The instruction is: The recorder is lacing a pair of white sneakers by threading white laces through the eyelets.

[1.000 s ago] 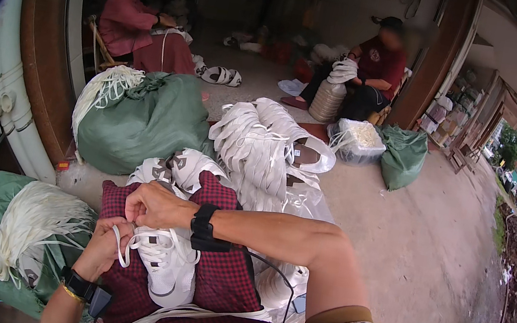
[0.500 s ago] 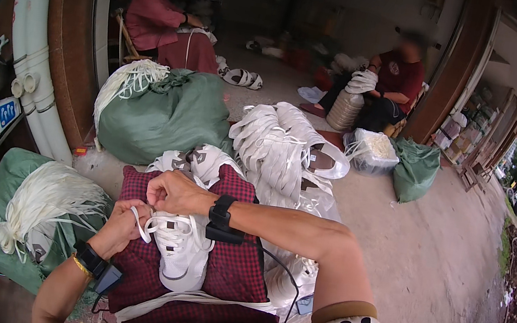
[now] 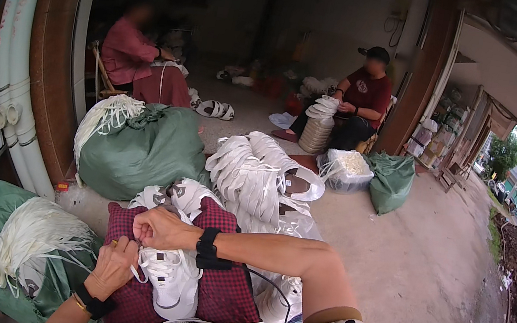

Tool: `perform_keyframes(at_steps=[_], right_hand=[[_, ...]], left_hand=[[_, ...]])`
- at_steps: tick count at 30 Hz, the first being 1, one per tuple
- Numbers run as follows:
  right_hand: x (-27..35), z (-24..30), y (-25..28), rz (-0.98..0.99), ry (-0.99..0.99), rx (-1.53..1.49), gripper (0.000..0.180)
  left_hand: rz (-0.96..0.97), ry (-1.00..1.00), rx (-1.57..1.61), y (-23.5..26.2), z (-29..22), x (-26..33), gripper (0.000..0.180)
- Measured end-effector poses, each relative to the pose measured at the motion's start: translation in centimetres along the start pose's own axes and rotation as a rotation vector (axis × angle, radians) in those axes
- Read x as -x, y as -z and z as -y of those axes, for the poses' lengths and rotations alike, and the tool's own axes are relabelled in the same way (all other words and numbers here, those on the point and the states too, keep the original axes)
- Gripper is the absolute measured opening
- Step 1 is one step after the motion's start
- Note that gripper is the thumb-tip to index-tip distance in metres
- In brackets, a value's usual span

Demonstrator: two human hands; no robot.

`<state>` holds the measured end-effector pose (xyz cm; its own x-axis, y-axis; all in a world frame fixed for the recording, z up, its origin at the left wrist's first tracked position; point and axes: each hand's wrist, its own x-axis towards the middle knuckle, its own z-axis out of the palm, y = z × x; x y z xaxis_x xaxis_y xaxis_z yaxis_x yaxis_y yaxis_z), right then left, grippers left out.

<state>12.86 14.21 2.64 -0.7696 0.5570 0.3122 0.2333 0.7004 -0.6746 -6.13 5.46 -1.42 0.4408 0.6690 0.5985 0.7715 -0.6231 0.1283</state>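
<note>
A white sneaker (image 3: 174, 287) lies on the red-and-black checked cloth (image 3: 230, 299) over my lap, its toe toward me. A white shoelace (image 3: 139, 272) runs from the shoe in a loop beside my left hand (image 3: 115, 265). That hand is closed on the lace at the shoe's left side, fingers bent. My right hand (image 3: 161, 229) is closed in a pinch above the shoe's ankle end, touching or nearly touching the left fingertips. What its fingers pinch is hidden. More white shoes (image 3: 188, 196) lie just beyond the cloth.
Green sacks (image 3: 145, 154) stand ahead left, and another with a bundle of white laces (image 3: 43, 239) is at my left. Stacked white shoes (image 3: 246, 173) stand ahead, near a clear tub (image 3: 346, 172) and a small green sack (image 3: 390, 182). Two people sit working in the doorway.
The view has tilted up and turned slightly right, so everything sits lower and further left. My hands stay by the shoe; the lace loop by my left hand has changed shape.
</note>
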Motion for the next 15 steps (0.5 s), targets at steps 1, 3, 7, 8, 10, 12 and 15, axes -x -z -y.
perform_keyframes(at_steps=[1, 3, 7, 8, 10, 12, 15], right_hand=[[0.0, -0.2, 0.1, -0.003, -0.010, 0.009, 0.011], [-0.1, 0.1, -0.1, 0.001, -0.035, -0.033, 0.012], [-0.1, 0.4, 0.6, 0.039, -0.061, -0.048, 0.013], [-0.1, 0.4, 0.5, 0.054, -0.067, -0.066, 0.014], [0.0, 0.2, 0.6, 0.063, -0.078, -0.071, 0.014], [-0.5, 0.0, 0.6, 0.070, -0.090, -0.068, 0.015], [-1.0, 0.3, 0.6, 0.107, -0.113, -0.021, 0.013]], left_hand=[[0.001, 0.005, 0.063, -0.2, 0.4, -0.1, 0.010], [-0.125, 0.058, 0.255, -1.3, 1.2, -0.1, 0.010], [0.174, 0.821, 1.395, -0.2, 1.0, -1.5, 0.020], [0.214, 0.816, 1.376, 0.0, 1.0, -1.4, 0.023], [0.281, 0.835, 1.352, 0.2, 1.5, -1.6, 0.025], [0.255, 0.888, 1.418, 0.0, 1.4, -1.9, 0.024], [0.243, 0.962, 1.478, -0.2, 1.8, -1.6, 0.019]])
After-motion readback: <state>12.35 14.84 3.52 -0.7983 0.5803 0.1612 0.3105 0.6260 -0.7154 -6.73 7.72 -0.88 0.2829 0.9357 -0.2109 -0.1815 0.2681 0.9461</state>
